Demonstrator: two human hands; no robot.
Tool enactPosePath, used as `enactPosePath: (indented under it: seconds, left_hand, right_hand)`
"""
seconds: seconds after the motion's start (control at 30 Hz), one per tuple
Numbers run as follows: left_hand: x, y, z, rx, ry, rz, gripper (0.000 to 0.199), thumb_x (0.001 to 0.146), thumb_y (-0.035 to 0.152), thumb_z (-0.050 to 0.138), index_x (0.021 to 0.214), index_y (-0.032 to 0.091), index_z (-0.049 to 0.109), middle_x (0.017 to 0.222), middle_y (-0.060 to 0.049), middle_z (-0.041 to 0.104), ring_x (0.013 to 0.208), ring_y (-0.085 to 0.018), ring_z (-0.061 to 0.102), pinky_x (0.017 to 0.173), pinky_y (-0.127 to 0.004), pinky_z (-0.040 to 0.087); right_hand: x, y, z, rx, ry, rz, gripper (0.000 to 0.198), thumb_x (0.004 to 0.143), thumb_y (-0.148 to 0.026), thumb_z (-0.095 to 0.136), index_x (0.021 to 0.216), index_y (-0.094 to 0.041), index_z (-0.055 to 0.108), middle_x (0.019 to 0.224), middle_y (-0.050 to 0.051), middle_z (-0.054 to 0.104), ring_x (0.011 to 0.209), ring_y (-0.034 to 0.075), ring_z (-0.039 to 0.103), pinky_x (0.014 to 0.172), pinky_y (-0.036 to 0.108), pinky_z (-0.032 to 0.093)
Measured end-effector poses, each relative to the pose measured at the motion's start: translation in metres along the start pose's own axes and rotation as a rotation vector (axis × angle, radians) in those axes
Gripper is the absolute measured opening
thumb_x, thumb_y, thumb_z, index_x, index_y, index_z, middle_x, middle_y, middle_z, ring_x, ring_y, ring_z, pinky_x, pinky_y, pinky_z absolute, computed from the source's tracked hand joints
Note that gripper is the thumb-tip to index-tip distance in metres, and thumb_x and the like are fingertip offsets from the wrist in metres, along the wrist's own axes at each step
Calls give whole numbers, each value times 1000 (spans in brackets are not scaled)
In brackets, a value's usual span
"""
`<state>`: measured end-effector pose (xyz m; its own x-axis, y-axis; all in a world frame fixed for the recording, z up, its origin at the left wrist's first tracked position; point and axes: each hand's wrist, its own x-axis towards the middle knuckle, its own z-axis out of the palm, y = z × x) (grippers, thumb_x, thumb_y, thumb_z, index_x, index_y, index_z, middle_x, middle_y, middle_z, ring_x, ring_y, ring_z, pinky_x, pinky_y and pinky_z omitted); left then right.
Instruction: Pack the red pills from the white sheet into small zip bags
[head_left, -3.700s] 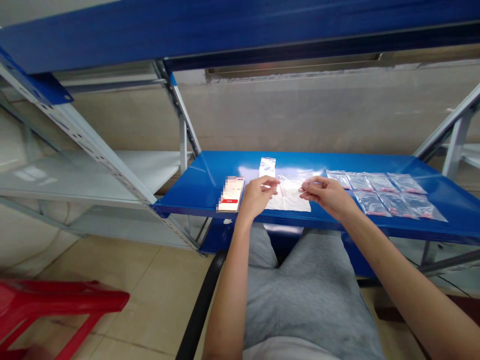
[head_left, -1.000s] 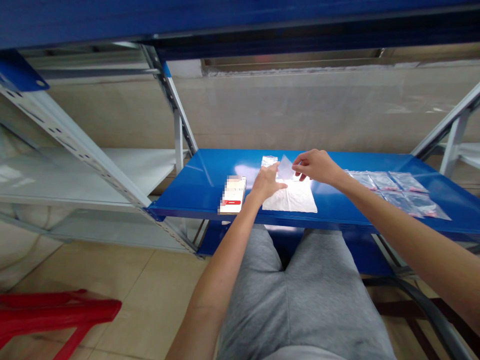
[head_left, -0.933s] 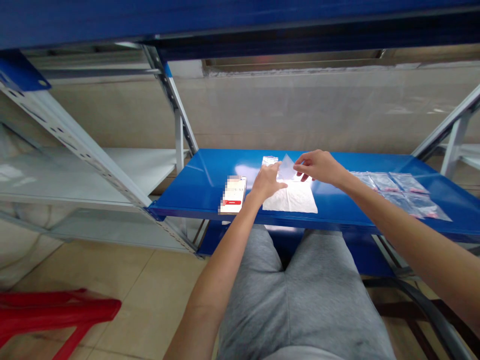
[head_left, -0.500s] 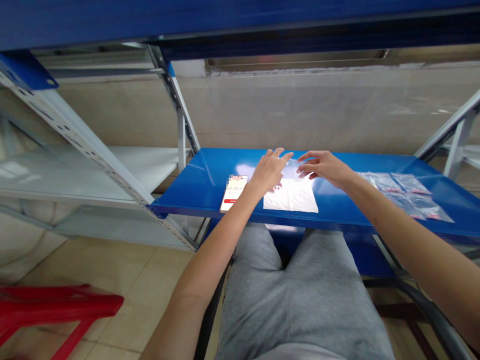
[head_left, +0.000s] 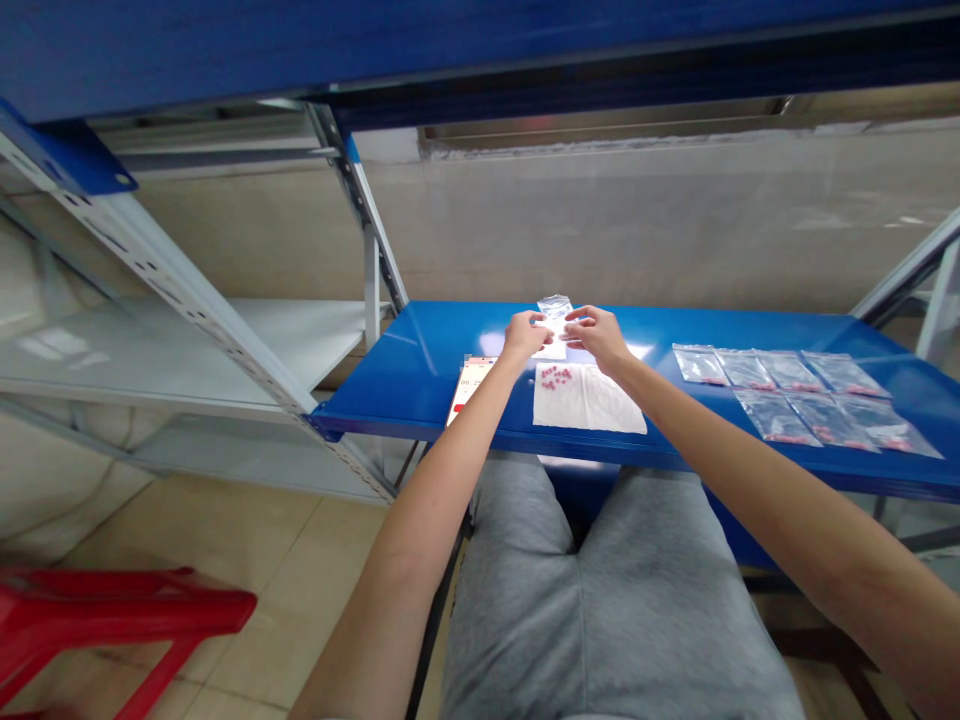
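Note:
Near the back of the blue shelf, a clear plastic bag stands between my two hands. My left hand pinches its left side with curled fingers. On the opposite side, my right hand has its thumb and fingers closed on the bag. Glare hides the bag's middle, and I cannot tell whether anything is inside. Just in front of my hands lies a white cloth, spread flat. Small red pieces are gathered on the cloth's upper left part.
A phone showing a timer lies left of the cloth, partly behind my left forearm. Several clear bags with red pieces lie in two rows at the right of the blue shelf. A red stool stands at lower left.
Both hands have moved left and closer together, now gripping the plastic bag. The red pieces on the cloth, mostly covered by my left hand before, are now uncovered.

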<state>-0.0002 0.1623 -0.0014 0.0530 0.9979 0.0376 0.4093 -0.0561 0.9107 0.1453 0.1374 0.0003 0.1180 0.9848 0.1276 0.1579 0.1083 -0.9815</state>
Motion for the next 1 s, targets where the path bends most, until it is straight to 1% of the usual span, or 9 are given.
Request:
enactPosePath:
  seconds: [0.1,0.17,0.23,0.37,0.53,0.67,0.8,0.87,1.0]
  left_hand:
    - [12,-8,-3,93,48,32,38,85,6,65,122,17,66,104,-8,79,84,-17,76,76,-28,59]
    - [16,-14,-4,161,74,56,37,82,4,66,117,18,68,101,-7,79,87,-18,75,82,-30,59]
    - [17,-20,-4,230,101,80,36,79,1,67,111,18,70,102,-7,78,96,-21,74,91,-34,57]
    - [12,-27,-2,338,150,119,33,80,2,67,109,17,69,110,-11,76,110,-24,69,102,-36,51]
    - [4,-30,-1,423,187,129,32,85,6,63,114,19,66,109,-12,74,108,-24,68,95,-36,52]
    - [-3,-29,-1,473,211,119,26,87,7,59,108,21,65,110,-10,72,106,-23,67,91,-34,52]
    - [-7,-27,-1,502,242,87,25,87,5,55,103,22,63,113,-11,70,106,-24,66,87,-34,51]
    - [-8,-25,-2,506,259,64,26,87,4,53,106,21,61,113,-12,69,105,-26,66,85,-35,51]
    - [-13,-20,-3,511,282,37,24,88,7,55,107,20,59,113,-14,68,105,-28,65,87,-37,51]
  right_hand:
    - [11,8,2,-302,3,-53,19,78,-19,65,97,-16,70,82,3,71,71,14,67,66,25,54]
    - [17,12,2,-522,7,-120,19,79,-20,64,96,-15,73,84,5,73,74,16,67,71,27,52]
    - [21,15,3,-648,-3,-174,18,79,-18,64,92,-15,75,84,6,74,77,18,67,76,28,50]
    - [23,22,5,-709,-72,-224,15,80,-19,67,90,-16,77,81,6,74,76,19,65,76,29,47]
    - [19,26,3,-757,-120,-298,14,84,-25,68,94,-18,77,89,8,75,86,21,65,83,30,46]
    - [13,25,-9,-783,-107,-310,18,87,-22,65,99,-18,77,95,9,75,90,22,66,84,31,47]
    - [-3,26,-45,-828,-64,-320,23,91,-24,60,106,-17,77,97,9,75,85,20,66,82,30,48]
    - [-14,28,-77,-857,-35,-338,24,91,-25,59,105,-17,77,98,10,75,84,20,67,82,32,49]
    - [-35,35,-155,-913,118,-231,23,89,-28,58,98,-17,77,96,13,77,85,26,70,81,37,51]
